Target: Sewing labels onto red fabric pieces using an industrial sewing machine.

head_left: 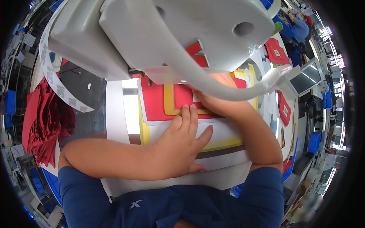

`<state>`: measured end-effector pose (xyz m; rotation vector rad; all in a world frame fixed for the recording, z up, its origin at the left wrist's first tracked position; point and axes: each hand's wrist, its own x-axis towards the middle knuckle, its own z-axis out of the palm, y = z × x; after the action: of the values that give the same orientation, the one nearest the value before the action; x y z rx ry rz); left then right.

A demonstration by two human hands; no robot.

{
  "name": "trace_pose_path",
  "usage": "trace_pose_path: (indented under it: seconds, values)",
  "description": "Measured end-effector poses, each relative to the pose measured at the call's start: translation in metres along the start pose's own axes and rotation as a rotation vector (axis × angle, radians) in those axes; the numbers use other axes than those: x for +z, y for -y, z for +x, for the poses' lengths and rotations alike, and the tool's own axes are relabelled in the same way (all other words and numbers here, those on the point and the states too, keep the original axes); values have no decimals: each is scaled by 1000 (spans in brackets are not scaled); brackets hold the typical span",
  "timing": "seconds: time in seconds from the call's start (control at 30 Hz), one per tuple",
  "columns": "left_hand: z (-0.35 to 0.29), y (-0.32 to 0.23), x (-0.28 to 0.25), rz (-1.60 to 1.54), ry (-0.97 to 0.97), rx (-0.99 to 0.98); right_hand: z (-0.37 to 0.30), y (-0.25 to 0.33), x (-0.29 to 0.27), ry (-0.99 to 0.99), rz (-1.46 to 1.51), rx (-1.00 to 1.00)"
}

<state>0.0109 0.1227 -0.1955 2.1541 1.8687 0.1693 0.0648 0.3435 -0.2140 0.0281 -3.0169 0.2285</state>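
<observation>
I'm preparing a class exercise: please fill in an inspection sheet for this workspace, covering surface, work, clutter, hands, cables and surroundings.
Surface: dark worktop at left.
Job's things: red piece over a white sheet; yellow frame on the red piece.
Clutter: red bundle left; red pieces right.
Left hand: spread, at the frame's near side.
Right hand: partly hidden; grip unclear.
Cables: white tube arches across the view.
Surroundings: white machine over the work; blue bins.

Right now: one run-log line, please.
left hand: spread, fingers over near bar of yellow frame | right hand: partly behind white tube, grip unclear | red fabric: inside and around frame | red stack: left side
</observation>
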Motion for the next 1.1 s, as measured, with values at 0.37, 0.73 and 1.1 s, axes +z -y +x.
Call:
trace_pose_path:
  seconds: [0.37,0.73,1.1]
  values:
    - [-3,-4,6,57,-24,17,-11,-4,-11,-157,78,-33]
    - [16,16,-19,45,19,-206,-77,-38,-36,-196,377,372]
    - [42,31,-14,-19,-185,-45,-64,-47,-5,-259,552,336]
